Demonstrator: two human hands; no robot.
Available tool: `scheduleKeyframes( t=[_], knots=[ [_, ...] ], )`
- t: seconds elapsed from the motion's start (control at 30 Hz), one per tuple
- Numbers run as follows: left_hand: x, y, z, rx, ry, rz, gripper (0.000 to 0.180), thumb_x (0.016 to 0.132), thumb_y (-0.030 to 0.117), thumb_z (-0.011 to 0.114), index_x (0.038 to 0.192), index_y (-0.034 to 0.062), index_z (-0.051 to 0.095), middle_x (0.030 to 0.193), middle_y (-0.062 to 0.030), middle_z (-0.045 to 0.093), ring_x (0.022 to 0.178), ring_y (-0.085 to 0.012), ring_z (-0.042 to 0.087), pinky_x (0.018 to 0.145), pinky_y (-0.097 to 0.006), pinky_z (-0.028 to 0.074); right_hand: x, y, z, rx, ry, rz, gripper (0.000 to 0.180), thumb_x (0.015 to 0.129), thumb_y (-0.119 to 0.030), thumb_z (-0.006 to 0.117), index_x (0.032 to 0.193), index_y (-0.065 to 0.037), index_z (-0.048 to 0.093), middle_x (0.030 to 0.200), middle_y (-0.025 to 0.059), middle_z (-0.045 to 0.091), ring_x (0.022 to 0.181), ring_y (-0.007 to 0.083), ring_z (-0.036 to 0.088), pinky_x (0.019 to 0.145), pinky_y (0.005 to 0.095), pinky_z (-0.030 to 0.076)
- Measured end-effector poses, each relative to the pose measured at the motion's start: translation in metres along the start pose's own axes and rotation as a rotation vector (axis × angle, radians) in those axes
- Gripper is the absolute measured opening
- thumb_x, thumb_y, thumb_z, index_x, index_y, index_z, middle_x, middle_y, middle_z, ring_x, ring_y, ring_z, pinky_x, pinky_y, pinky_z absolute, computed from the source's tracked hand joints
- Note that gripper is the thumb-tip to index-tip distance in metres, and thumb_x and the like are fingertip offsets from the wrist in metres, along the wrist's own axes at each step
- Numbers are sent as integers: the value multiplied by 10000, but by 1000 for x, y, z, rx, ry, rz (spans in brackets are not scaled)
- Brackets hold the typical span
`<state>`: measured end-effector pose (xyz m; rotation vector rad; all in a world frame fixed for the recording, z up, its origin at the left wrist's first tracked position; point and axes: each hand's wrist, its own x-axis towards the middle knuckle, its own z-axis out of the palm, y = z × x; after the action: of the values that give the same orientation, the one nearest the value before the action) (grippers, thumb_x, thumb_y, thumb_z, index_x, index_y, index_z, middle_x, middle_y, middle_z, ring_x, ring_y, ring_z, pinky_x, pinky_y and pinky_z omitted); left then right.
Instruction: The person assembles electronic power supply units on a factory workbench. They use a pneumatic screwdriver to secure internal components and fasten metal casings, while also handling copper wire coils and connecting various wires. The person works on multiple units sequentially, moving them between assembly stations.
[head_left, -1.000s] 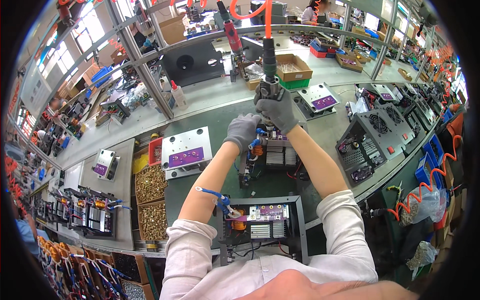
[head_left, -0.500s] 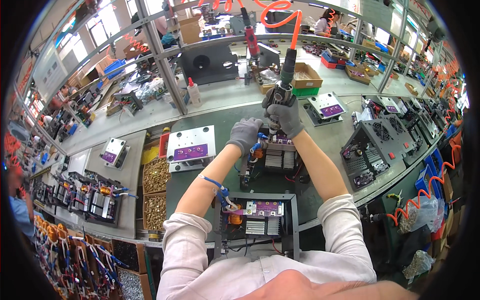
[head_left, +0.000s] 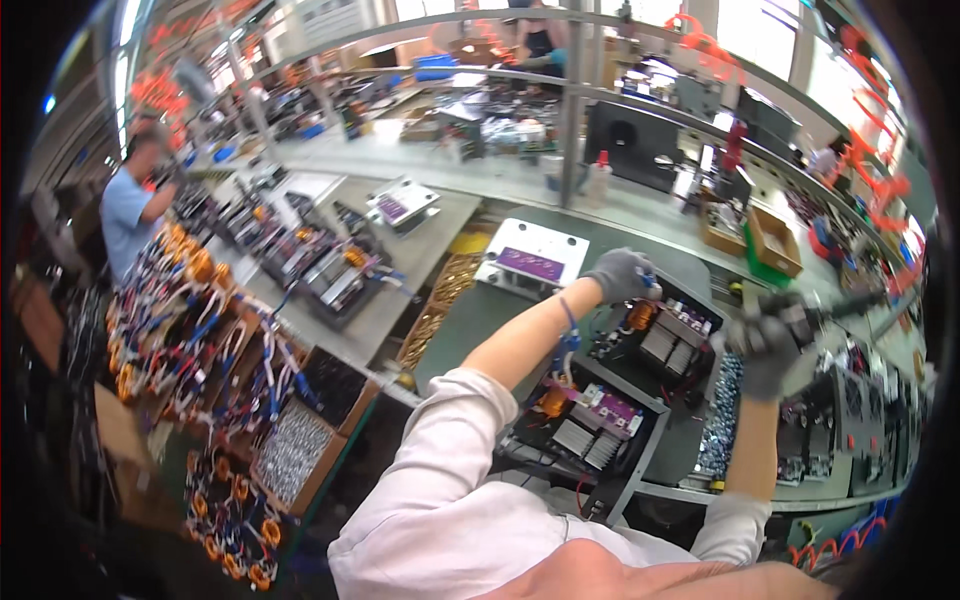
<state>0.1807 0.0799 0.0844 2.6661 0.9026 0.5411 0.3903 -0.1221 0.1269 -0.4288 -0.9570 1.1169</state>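
Observation:
My left hand [head_left: 620,276], in a grey glove, is closed at the back corner of the far electronic unit [head_left: 672,340], its fingertips around a blue cable end [head_left: 650,284]. That unit has silver heatsink fins, an orange-wound coil and a purple board. Away to the right, my gloved right hand [head_left: 768,350] grips a dark power screwdriver [head_left: 840,304], smeared by motion and tilted sideways over the screw tray. Closer to my body, a second electronic unit [head_left: 592,438] sits in a grey metal frame, blue cables rising from its coil beneath my left forearm.
A tray of silver screws [head_left: 718,425] lies right of the units. Brass standoffs fill a bin [head_left: 432,322] at left, beside a metal plate with a purple board [head_left: 532,262]. Wired coils [head_left: 200,330] hang at far left, near a co-worker [head_left: 132,210]. A cardboard box [head_left: 776,242] stands behind.
The view has swung left. My right hand has lifted the screwdriver off the far unit and carried it right, tipping it from upright to sideways. My left hand stays at the unit.

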Motion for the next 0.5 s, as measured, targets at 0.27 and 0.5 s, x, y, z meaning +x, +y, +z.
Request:
scheduleKeyframes(
  t=[0.27, 0.5],
  knots=[
    [3, 0, -30, -333, -9, -264, 614, 730, 660, 648, 891, 72, 721, 889, -160, 695, 888, -327, 657, 815, -368, 496, -121, 19, 36, -323, 288, -380, 462, 710, -13, 706, 1125, -56, 507, 909, 138, 587, 599, 196, 578, 487, 331, 512],
    [3, -36, -25, -706, -37, -106, 421, 762, 426, 736, 955, 52, 729, 934, -103, 708, 871, -213, 660, 792, -312, 494, -128, 103, -39, -784, 340, -236, 425, 706, 65, 562, 1116, -47, 543, 893, 62, 599, 645, 98, 565, 532, 234, 460]
  ],
)
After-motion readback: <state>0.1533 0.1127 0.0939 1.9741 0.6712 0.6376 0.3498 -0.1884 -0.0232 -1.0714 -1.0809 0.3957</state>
